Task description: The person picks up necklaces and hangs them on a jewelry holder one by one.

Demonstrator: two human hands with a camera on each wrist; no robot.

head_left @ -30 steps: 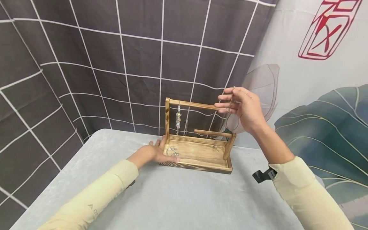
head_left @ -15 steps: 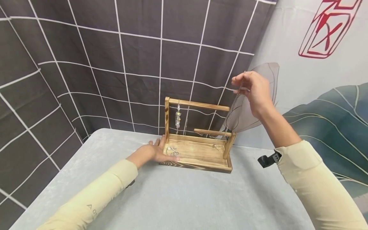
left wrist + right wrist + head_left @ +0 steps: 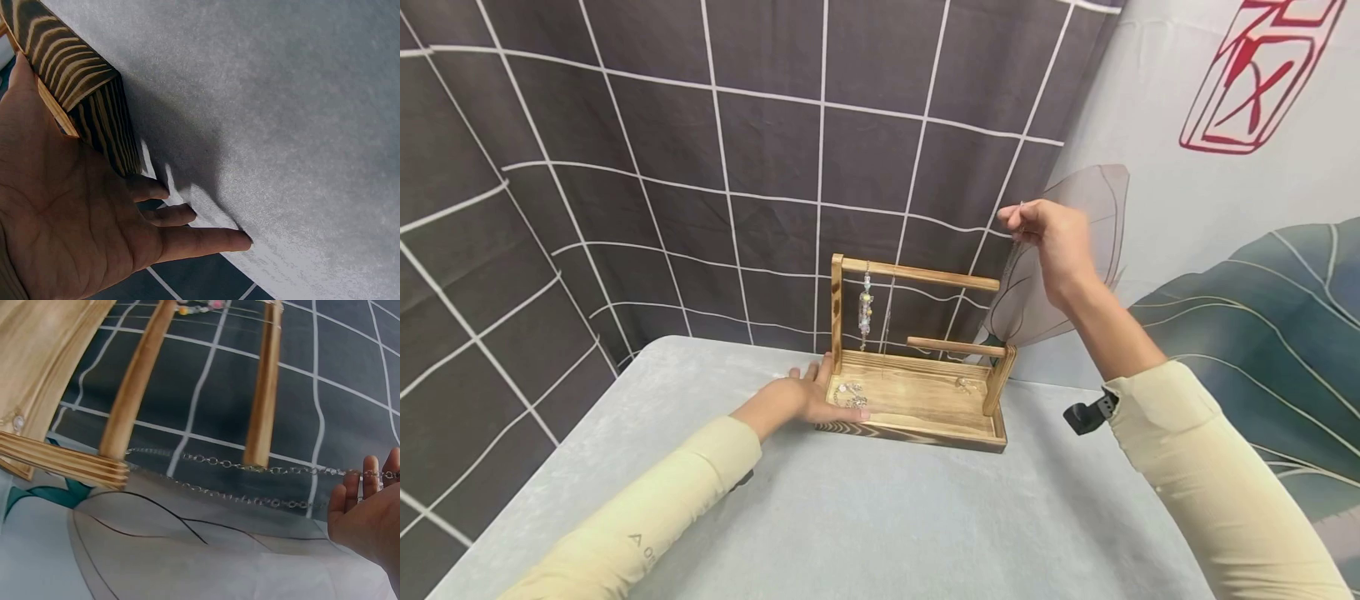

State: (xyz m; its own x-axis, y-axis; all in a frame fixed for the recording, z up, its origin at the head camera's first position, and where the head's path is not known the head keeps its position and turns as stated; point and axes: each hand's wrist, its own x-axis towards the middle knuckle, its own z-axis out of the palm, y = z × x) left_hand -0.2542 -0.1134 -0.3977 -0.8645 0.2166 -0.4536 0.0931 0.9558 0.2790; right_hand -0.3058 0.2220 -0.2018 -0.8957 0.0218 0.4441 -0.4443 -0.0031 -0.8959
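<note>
On wooden stand (image 3: 917,400) tray, bracelets (image 3: 850,393), left hand (image 3: 805,396) flat against it, right hand (image 3: 1052,242) grip pinching chain (image 3: 250,467).

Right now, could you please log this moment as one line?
left hand: steadies wooden stand | right hand: pinches chain, raised beside top bar

Before me a pale grey table (image 3: 880,517) meets a dark grid-patterned curtain (image 3: 625,167); to my right hangs a white leaf-printed backdrop (image 3: 1225,250).
</note>
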